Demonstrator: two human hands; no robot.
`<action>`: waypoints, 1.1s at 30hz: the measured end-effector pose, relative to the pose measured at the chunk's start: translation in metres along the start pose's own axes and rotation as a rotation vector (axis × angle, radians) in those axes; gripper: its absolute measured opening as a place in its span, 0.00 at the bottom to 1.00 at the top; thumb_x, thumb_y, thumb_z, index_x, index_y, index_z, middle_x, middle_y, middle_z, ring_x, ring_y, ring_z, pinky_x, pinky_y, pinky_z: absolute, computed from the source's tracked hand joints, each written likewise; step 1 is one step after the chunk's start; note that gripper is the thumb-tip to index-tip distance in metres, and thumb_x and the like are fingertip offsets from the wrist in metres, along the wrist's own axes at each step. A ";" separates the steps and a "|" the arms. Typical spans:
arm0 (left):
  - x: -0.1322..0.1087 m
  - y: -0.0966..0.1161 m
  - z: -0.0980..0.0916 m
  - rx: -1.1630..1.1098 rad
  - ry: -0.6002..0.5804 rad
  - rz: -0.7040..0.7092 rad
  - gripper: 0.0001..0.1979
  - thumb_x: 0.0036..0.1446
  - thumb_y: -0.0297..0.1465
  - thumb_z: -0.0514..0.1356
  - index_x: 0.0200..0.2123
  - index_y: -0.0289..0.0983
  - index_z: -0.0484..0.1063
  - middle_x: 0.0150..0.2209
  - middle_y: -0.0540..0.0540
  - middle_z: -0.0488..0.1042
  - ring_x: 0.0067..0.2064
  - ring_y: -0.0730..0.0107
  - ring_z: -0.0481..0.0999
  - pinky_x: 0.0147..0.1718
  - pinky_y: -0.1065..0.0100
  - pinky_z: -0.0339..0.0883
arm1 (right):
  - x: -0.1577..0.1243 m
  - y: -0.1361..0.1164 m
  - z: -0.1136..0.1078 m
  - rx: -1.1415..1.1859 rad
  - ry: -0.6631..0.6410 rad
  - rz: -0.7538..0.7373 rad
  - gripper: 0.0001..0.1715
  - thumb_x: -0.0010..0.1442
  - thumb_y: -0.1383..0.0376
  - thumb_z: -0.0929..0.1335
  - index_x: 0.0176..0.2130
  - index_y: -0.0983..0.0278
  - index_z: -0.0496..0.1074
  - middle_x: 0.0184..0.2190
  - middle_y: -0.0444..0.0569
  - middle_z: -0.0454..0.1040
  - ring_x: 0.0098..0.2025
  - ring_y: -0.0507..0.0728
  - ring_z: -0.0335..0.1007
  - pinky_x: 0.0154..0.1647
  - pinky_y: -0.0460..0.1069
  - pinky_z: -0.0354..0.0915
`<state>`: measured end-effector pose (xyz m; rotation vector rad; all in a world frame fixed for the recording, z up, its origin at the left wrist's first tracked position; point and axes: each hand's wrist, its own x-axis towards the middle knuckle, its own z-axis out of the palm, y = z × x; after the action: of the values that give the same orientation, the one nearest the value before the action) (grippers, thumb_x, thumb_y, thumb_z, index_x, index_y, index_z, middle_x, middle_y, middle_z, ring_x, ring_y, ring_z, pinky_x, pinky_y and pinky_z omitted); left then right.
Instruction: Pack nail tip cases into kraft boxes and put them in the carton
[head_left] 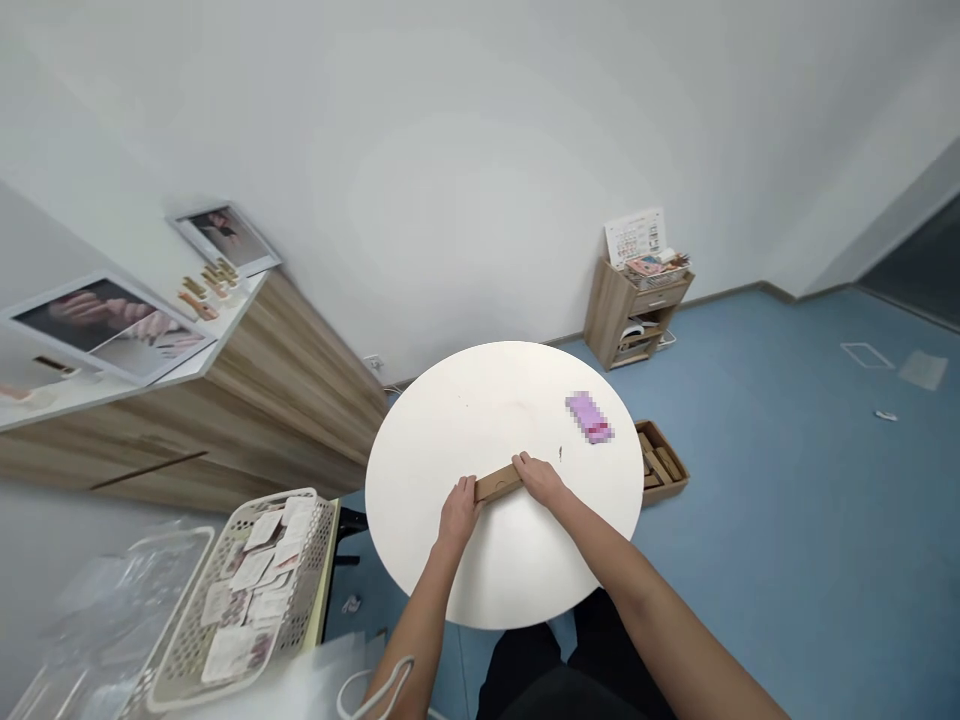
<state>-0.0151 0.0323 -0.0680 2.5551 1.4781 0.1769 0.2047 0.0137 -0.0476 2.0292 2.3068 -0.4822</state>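
A small flat brown cardboard piece [496, 484] lies on the round white table [480, 560], near its middle. My left hand [458, 512] grips its left end with the fingers curled over it. My right hand [538, 479] presses down on its right end, fingers closed over the edge. A pink pixelated object [589, 417] rests on the table to the upper right of my hands, apart from them.
A white perforated basket [247, 590] with several paper packets stands at the lower left beside clear plastic bags. A long wooden counter [292, 400] runs along the left. A cardboard box [660, 462] sits on the blue floor right of the table. A small wooden cabinet [636, 305] stands against the wall.
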 end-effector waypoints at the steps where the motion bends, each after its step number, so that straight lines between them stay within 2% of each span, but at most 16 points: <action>1: 0.002 0.004 -0.005 -0.020 -0.066 0.005 0.23 0.55 0.24 0.57 0.54 0.41 0.62 0.46 0.45 0.71 0.42 0.63 0.75 0.41 0.64 0.69 | -0.005 0.000 -0.001 0.014 0.005 0.005 0.23 0.60 0.78 0.60 0.52 0.61 0.62 0.50 0.55 0.69 0.40 0.56 0.72 0.36 0.47 0.66; 4: 0.009 0.023 -0.017 -0.119 -0.174 0.053 0.22 0.53 0.23 0.59 0.51 0.42 0.65 0.45 0.46 0.70 0.40 0.66 0.75 0.37 0.68 0.67 | -0.028 0.009 -0.003 0.065 0.027 0.058 0.19 0.58 0.78 0.61 0.47 0.61 0.65 0.47 0.54 0.68 0.38 0.55 0.71 0.33 0.46 0.63; 7: 0.020 0.057 -0.021 -0.246 -0.160 0.139 0.20 0.53 0.22 0.58 0.50 0.42 0.66 0.45 0.47 0.71 0.41 0.66 0.74 0.37 0.67 0.67 | -0.061 0.035 -0.010 0.117 0.071 0.137 0.19 0.57 0.78 0.61 0.45 0.62 0.66 0.47 0.53 0.68 0.37 0.55 0.70 0.33 0.47 0.61; 10: 0.035 0.105 -0.019 -0.316 -0.142 0.227 0.20 0.53 0.23 0.58 0.50 0.43 0.67 0.43 0.47 0.71 0.41 0.66 0.74 0.37 0.67 0.67 | -0.101 0.075 -0.022 0.141 0.129 0.209 0.20 0.57 0.77 0.61 0.48 0.61 0.64 0.47 0.52 0.67 0.41 0.57 0.69 0.35 0.48 0.61; 14: 0.061 0.185 -0.008 -0.374 -0.137 0.354 0.21 0.52 0.23 0.58 0.50 0.42 0.67 0.43 0.48 0.70 0.41 0.66 0.73 0.39 0.67 0.68 | -0.160 0.144 -0.037 0.165 0.161 0.293 0.21 0.58 0.75 0.62 0.50 0.60 0.63 0.48 0.51 0.67 0.43 0.57 0.69 0.38 0.48 0.61; 17: 0.080 0.258 0.011 -0.381 -0.145 0.439 0.22 0.52 0.23 0.58 0.51 0.42 0.67 0.43 0.47 0.70 0.43 0.65 0.73 0.42 0.66 0.68 | -0.204 0.207 -0.040 0.191 0.179 0.358 0.21 0.57 0.73 0.63 0.50 0.60 0.62 0.48 0.50 0.67 0.45 0.58 0.68 0.40 0.48 0.61; 20: 0.097 0.335 0.041 -0.337 -0.171 0.511 0.25 0.51 0.21 0.57 0.53 0.42 0.65 0.45 0.46 0.69 0.47 0.62 0.71 0.45 0.63 0.68 | -0.244 0.273 -0.035 0.171 0.177 0.417 0.21 0.56 0.73 0.65 0.49 0.59 0.63 0.49 0.52 0.69 0.50 0.60 0.66 0.41 0.49 0.62; 23: 0.111 0.405 0.076 -0.295 -0.219 0.551 0.27 0.49 0.18 0.56 0.52 0.42 0.64 0.47 0.46 0.68 0.49 0.61 0.70 0.48 0.61 0.68 | -0.276 0.332 -0.023 0.140 0.106 0.452 0.21 0.53 0.72 0.67 0.48 0.60 0.65 0.48 0.54 0.71 0.52 0.63 0.64 0.43 0.50 0.63; 25: 0.118 0.441 0.098 -0.291 -0.253 0.542 0.28 0.48 0.17 0.56 0.52 0.42 0.64 0.48 0.46 0.68 0.50 0.60 0.70 0.50 0.60 0.67 | -0.291 0.365 -0.013 0.138 0.046 0.473 0.22 0.53 0.72 0.67 0.48 0.61 0.66 0.47 0.55 0.72 0.52 0.63 0.65 0.43 0.51 0.64; 28: 0.128 0.473 0.125 -0.308 -0.279 0.497 0.28 0.48 0.16 0.55 0.52 0.42 0.64 0.49 0.45 0.67 0.52 0.59 0.70 0.53 0.57 0.66 | -0.301 0.402 -0.001 0.167 -0.009 0.495 0.23 0.54 0.73 0.66 0.50 0.61 0.66 0.48 0.54 0.72 0.52 0.63 0.66 0.43 0.51 0.65; 33: 0.152 0.491 0.155 -0.349 -0.239 0.437 0.29 0.49 0.15 0.51 0.53 0.43 0.63 0.51 0.45 0.67 0.55 0.61 0.68 0.54 0.57 0.66 | -0.293 0.451 0.013 0.443 0.022 0.507 0.33 0.56 0.63 0.68 0.60 0.59 0.60 0.58 0.53 0.66 0.56 0.62 0.65 0.52 0.53 0.64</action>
<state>0.5057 -0.0909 -0.1107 2.4624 0.7197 0.1629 0.6846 -0.2260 -0.0885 2.6984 1.6887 -0.9929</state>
